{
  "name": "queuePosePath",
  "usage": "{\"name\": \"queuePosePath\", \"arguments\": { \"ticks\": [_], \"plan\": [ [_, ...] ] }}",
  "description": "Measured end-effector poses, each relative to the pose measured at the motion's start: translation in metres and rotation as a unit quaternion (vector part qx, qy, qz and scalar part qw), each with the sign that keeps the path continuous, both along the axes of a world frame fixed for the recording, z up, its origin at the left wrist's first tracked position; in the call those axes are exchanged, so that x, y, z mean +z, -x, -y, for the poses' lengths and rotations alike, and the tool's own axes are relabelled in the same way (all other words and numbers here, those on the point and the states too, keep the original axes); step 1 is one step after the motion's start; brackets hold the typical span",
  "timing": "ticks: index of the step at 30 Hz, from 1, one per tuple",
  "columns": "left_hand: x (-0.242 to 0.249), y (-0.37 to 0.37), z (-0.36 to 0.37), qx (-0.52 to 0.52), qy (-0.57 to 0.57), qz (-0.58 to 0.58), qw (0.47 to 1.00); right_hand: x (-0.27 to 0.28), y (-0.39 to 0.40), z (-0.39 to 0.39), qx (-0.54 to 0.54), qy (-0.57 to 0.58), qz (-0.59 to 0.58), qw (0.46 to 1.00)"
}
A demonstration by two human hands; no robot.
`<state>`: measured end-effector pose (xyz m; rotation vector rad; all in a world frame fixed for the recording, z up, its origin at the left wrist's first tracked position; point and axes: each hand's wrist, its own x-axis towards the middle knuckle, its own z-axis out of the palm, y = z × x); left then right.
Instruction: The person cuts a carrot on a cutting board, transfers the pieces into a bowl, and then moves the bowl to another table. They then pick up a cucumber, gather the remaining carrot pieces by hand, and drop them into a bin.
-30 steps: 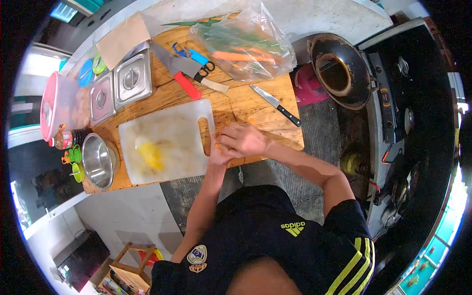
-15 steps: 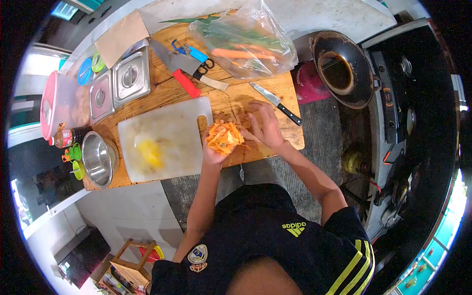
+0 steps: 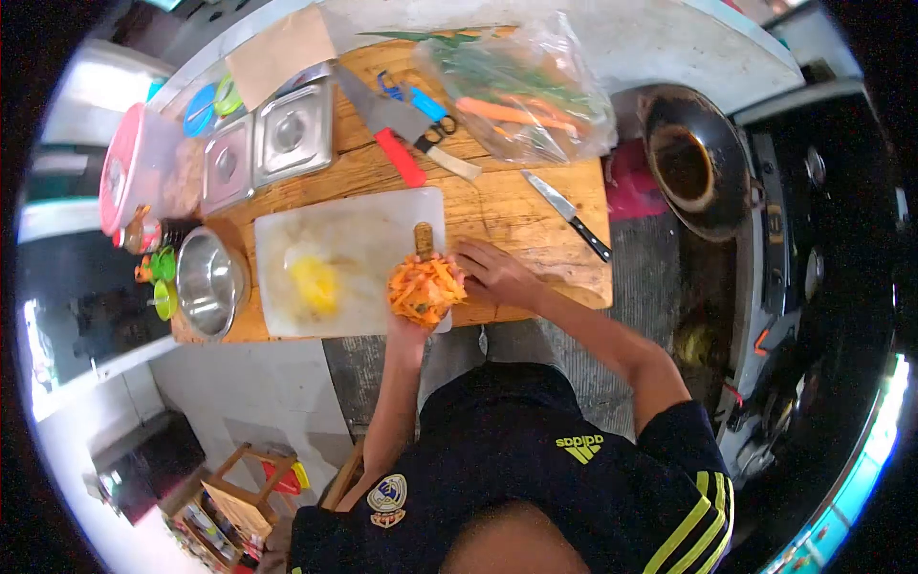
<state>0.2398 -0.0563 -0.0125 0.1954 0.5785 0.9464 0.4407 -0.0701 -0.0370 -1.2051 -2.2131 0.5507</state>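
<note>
A heap of orange carrot peelings [image 3: 426,290] rests in my left hand [image 3: 408,323], which is cupped beneath it over the right edge of the white cutting board [image 3: 368,220]. Close by on the right, my right hand [image 3: 499,275] is over the table, its fingers extended toward the heap with nothing visible in them. A blurry yellow patch [image 3: 314,285] shows on the board. Beyond my right hand lies a small knife [image 3: 566,215] with a black handle.
A steel bowl [image 3: 208,284] stands left of the board. Behind are lidded steel containers [image 3: 294,132], a red-handled cleaver [image 3: 400,158], blue scissors [image 3: 423,103] and a clear bag of carrots [image 3: 521,105]. A wok [image 3: 696,163] sits beyond the table's right edge.
My right hand has moved down and left toward the peelings, its fingers less spread. The left hand still holds the heap, and the whole view has shifted slightly.
</note>
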Motion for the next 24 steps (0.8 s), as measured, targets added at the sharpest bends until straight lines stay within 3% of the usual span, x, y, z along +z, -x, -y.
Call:
{"name": "queuePosePath", "arguments": {
  "ticks": [2,4,5,8,11,15,17,21,24],
  "plan": [
    [-0.001,0.002,0.002,-0.008,-0.028,-0.002,1.000,-0.010,-0.013,0.012,0.047,-0.016,0.005,0.999],
    [0.023,-0.002,-0.003,0.029,0.115,0.207,0.971,-0.016,-0.038,0.026,0.060,-0.005,0.001,0.998],
    [0.025,-0.002,-0.004,0.046,0.129,0.195,0.971,-0.022,-0.046,0.029,0.049,0.007,0.002,0.999],
    [0.028,-0.007,-0.001,0.072,0.165,0.195,0.964,0.050,-0.036,0.018,-0.047,0.046,0.019,0.998],
    [0.031,-0.010,-0.005,0.061,0.164,0.235,0.956,0.067,-0.041,0.026,0.046,0.054,0.116,0.991],
    [0.024,-0.011,-0.004,0.053,0.157,0.252,0.953,0.048,-0.063,0.043,0.086,0.064,0.136,0.985],
    [0.017,-0.013,-0.002,0.044,0.147,0.251,0.956,0.042,-0.076,0.043,0.069,0.055,0.131,0.988],
    [-0.006,-0.016,-0.004,0.015,0.112,0.263,0.958,0.053,-0.067,0.027,-0.043,0.102,-0.040,0.993],
    [-0.015,-0.020,0.000,0.003,0.085,0.247,0.965,0.075,-0.055,0.018,-0.144,0.147,-0.084,0.975]
  ]
}}
